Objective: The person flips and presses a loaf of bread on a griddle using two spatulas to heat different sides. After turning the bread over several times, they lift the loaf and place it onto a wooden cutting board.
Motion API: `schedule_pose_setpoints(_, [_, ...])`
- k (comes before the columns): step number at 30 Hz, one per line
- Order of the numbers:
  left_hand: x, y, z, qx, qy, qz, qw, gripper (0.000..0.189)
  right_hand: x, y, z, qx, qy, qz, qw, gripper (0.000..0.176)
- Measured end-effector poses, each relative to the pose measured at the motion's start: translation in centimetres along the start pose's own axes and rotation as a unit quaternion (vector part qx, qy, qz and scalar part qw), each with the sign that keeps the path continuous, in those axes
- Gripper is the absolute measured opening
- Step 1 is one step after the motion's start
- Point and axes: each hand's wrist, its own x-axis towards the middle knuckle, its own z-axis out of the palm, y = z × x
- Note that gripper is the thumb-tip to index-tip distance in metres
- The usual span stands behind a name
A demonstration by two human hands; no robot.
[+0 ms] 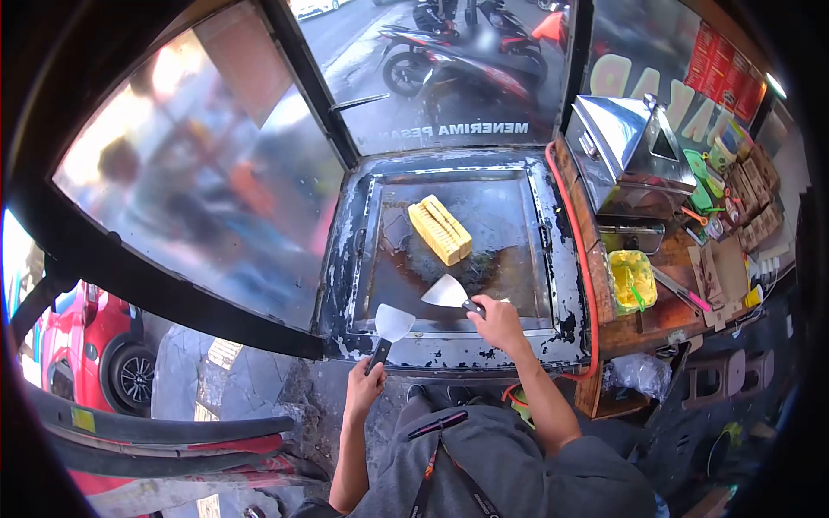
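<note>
A ridged, sliced loaf of yellowish bread (440,230) lies on the dark flat griddle (509,203), slightly above its middle. My right hand (498,324) is closed round the black handle of a scraper spatula (446,292), whose metal blade points left over the griddle, just below the bread and apart from it. In my left hand (364,388) is a second scraper spatula (395,322), held blade up over the griddle's front left edge. Both blades carry nothing that I can make out.
A red hose (580,259) runs along the griddle's right side. Beyond it, a wooden counter (669,319) bears a yellow tub of spread (632,281), a shiny metal box (635,151) and cardboard pieces. Glass panes (207,164) enclose the left and back.
</note>
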Motion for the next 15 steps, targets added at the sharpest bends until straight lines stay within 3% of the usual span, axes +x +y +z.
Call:
schedule_pose_setpoints(9, [-0.7,-0.5,-4.5,-0.034,0.013,-0.009,0.999,0.023,17.1,-6.0,8.6,-0.223,-0.020,-0.098,0.970,0.029])
schedule_pose_setpoints(15, [-0.6,-0.3,-7.1,-0.017,-0.003,-0.012,1.000,0.023,19.0,-7.4,7.0,-0.364,-0.095,-0.106,0.920,0.019])
